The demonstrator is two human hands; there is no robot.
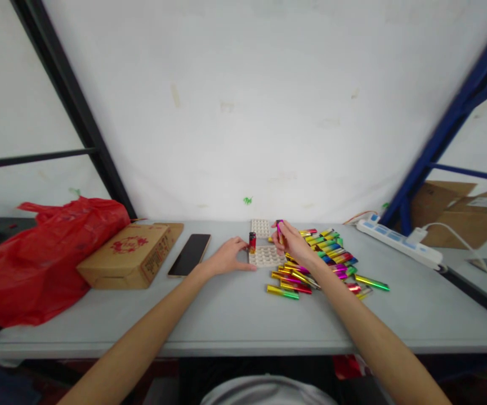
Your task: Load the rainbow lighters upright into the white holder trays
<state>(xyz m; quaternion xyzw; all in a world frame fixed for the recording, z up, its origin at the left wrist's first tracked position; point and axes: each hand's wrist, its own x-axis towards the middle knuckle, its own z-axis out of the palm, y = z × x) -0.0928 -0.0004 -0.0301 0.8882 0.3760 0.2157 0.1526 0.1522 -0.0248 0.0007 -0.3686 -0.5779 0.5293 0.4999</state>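
A pale tray (264,257) with rows of round holes lies flat in the middle of the table. At its back left corner one small red tube with a dark top (252,243) stands upright. Beside the tray's left edge is my left hand (228,257), thumb and fingers apart, the fingertips close to that tube; whether they touch it I cannot tell. My right hand (293,242) is pinched around a purple and gold shiny tube (280,230) with a dark end, held roughly upright over the tray's right side. Many similar metallic tubes (296,284) lie in a loose pile under and around my right forearm.
Behind the tray lies a second holed tray (260,228). A phone (190,255), a cardboard box (125,253) and a red plastic bag (49,253) sit to the left. A white power strip (399,243) with a plugged-in cable is at the right. The wall rises behind.
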